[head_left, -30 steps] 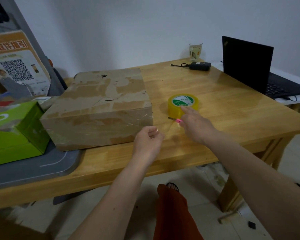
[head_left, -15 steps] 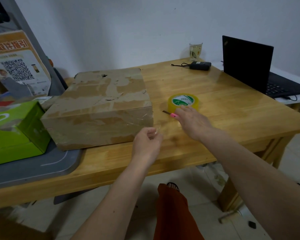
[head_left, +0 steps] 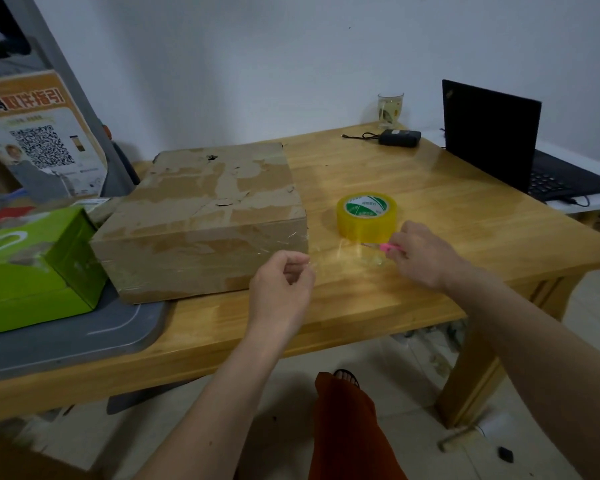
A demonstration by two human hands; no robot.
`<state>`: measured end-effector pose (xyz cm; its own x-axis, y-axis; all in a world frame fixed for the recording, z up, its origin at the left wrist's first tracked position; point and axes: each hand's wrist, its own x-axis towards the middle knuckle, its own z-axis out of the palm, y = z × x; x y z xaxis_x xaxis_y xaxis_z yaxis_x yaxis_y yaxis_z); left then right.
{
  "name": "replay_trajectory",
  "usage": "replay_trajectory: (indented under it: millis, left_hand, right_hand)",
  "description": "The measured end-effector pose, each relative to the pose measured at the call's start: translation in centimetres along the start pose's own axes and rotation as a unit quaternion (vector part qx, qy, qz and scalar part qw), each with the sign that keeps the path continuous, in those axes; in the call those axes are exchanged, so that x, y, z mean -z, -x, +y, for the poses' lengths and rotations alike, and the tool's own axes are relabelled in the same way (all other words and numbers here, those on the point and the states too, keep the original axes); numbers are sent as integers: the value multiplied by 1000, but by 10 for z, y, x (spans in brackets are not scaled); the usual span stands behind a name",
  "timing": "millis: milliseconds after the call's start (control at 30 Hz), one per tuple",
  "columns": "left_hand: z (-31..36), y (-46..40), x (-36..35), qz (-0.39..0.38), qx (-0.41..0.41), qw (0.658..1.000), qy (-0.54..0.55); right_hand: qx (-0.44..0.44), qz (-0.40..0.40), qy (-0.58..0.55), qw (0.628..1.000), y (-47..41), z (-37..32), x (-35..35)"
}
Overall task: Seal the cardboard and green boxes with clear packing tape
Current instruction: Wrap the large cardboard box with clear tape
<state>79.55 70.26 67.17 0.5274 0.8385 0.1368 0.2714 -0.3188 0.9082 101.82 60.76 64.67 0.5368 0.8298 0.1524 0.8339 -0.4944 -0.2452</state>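
Note:
A worn cardboard box lies flat on the wooden table, its left end on a grey tray. A green box sits on that tray at the far left. A yellow roll of clear tape lies flat to the right of the cardboard box. A clear strip of tape runs from the roll toward my left hand, which pinches its free end near the box's front right corner. My right hand grips a small pink-handled cutter just in front of the roll, its blade against the strip.
An open black laptop stands at the table's right edge. A black adapter with a cord and a glass sit at the back. A printed sign leans at the left. My leg in orange cloth shows below the table's front edge.
My right hand drew the pink cutter from the left side of the roll back to its front right. My left hand kept its pinch on the strip and barely shifted.

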Motion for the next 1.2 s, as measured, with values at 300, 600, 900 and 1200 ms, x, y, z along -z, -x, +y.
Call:
replay_trajectory:
  millis: [300, 600, 900, 1200]
  left_hand:
    - [17, 9, 19, -23, -84, 996, 12]
    - [18, 6, 55, 12, -76, 994, 76]
    - [9, 2, 80, 37, -56, 990, 120]
    - [8, -7, 112, 65, -81, 986, 134]
  right_hand:
    - [14, 80, -115, 990, -1, -33, 11]
    - [30, -125, -684, 718, 16, -106, 29]
    - [55, -18, -702, 710, 18, -150, 32]
    - [57, -45, -726, 684, 12, -181, 36]
